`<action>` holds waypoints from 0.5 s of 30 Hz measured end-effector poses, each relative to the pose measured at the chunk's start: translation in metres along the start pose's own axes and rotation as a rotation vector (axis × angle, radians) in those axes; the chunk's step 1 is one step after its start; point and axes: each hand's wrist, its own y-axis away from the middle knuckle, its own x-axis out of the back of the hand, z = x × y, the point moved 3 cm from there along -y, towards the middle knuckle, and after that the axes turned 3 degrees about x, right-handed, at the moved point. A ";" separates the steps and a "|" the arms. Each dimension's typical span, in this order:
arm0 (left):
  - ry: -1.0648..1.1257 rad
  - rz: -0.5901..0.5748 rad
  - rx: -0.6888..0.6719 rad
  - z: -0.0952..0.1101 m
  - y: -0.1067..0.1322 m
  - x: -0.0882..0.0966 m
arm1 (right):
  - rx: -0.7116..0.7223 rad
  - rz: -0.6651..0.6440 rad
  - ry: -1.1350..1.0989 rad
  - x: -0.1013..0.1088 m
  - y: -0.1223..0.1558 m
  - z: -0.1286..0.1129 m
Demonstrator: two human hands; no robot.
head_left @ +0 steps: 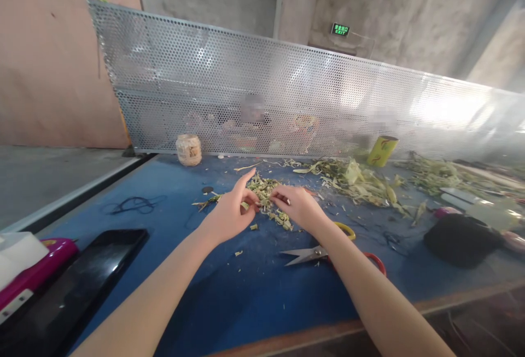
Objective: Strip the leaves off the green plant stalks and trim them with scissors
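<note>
Both my hands work at a small heap of pale green leaf scraps (268, 195) on the blue table top (254, 286). My left hand (232, 209) pinches thumb against fingers on a thin strip from the heap, with the index finger stretched out. My right hand (297, 204) is closed, its fingertips pinching scraps at the heap's right side. A pair of scissors (324, 253) with yellow and red handles lies open under my right forearm, untouched.
A larger spread of green husk pieces (356, 179) lies at the back right. A twine ball (188, 149), a yellow can (382, 151), a black pouch (461, 239), a black tablet (82, 286) and a pink case (36, 272) sit around. A perforated metal screen (287, 94) closes the back.
</note>
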 end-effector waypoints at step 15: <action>0.293 0.065 0.135 -0.004 -0.005 -0.006 | -0.029 0.161 -0.260 -0.001 0.002 -0.012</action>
